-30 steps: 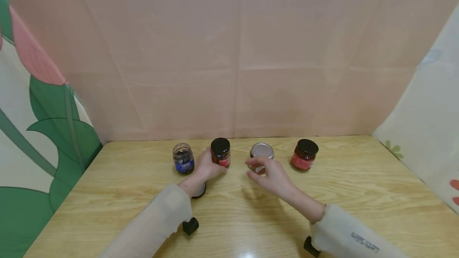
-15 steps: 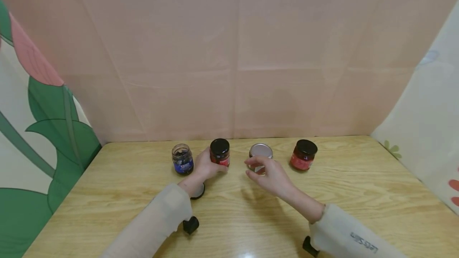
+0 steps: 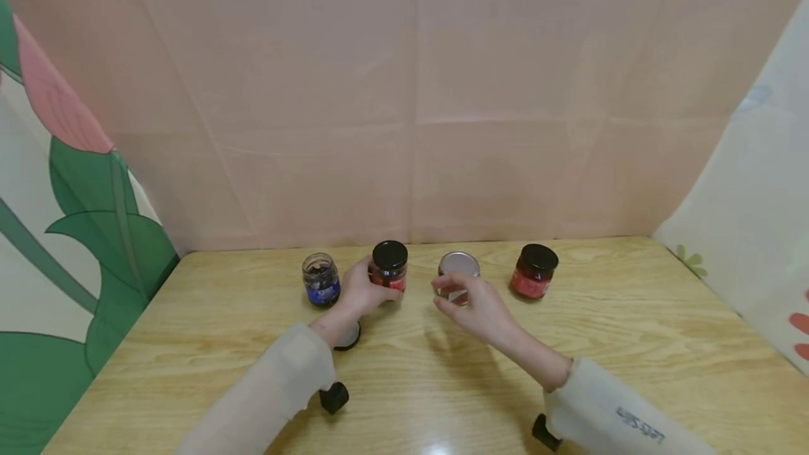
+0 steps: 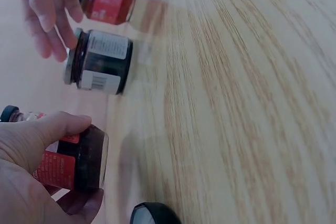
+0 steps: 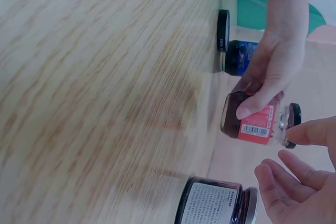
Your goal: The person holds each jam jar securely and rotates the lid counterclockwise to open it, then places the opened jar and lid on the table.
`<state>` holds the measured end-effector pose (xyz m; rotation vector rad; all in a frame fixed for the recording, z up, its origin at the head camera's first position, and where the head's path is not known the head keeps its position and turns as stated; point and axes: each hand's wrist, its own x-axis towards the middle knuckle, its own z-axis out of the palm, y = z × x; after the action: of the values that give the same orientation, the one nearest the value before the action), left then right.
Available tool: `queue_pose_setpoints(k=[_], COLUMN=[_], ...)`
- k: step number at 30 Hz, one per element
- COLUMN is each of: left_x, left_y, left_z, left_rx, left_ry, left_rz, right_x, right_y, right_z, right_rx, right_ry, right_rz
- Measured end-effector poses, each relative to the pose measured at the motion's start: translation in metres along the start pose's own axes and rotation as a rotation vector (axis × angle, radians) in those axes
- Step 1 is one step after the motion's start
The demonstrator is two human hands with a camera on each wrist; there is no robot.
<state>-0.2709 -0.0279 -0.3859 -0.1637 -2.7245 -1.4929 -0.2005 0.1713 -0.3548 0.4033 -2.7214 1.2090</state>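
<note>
My left hand (image 3: 360, 295) grips a red-labelled glass jar (image 3: 390, 283) with a black lid, its thumb across the lower side in the left wrist view. The jar's dark base is close over the table there. My right hand (image 3: 479, 306) holds nothing; its fingers are loosely bent, thumb and index apart. In the head view it overlaps a silver-lidded jar (image 3: 459, 262) with a white label. The right wrist view has its thumb overlapping the black lid (image 5: 295, 125) of the gripped jar.
Left of the gripped jar stands an uncovered blue-labelled jar (image 3: 323, 292). A loose black-rimmed lid (image 3: 350, 336) lies in front of it, partly behind the left wrist. Another red-labelled jar (image 3: 532, 283) with a black lid stands at right. Behind the wooden table (image 3: 215, 343) hangs a pink cloth (image 3: 303, 118).
The gripped jar has shifted slightly up and to the right in the head view, and more clear glass shows below its lid. The right hand holds nearly still.
</note>
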Motion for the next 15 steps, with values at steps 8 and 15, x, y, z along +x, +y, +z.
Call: queue_pose_setpoints(k=[8, 15], left_x=[-0.0036, -0.0077], left_y=[0.0018, 0.001], left_z=[-0.003, -0.0062], left_rx=[-0.002, -0.018], left_ry=[-0.033, -0.085], left_rz=[0.009, 0.02], right_x=[0.0008, 0.0], right_y=[-0.0006, -0.0021], right_z=[-0.0015, -0.004], right_rx=[-0.006, -0.009], right_ry=[0.019, 0.029], right_rz=[-0.032, -0.02])
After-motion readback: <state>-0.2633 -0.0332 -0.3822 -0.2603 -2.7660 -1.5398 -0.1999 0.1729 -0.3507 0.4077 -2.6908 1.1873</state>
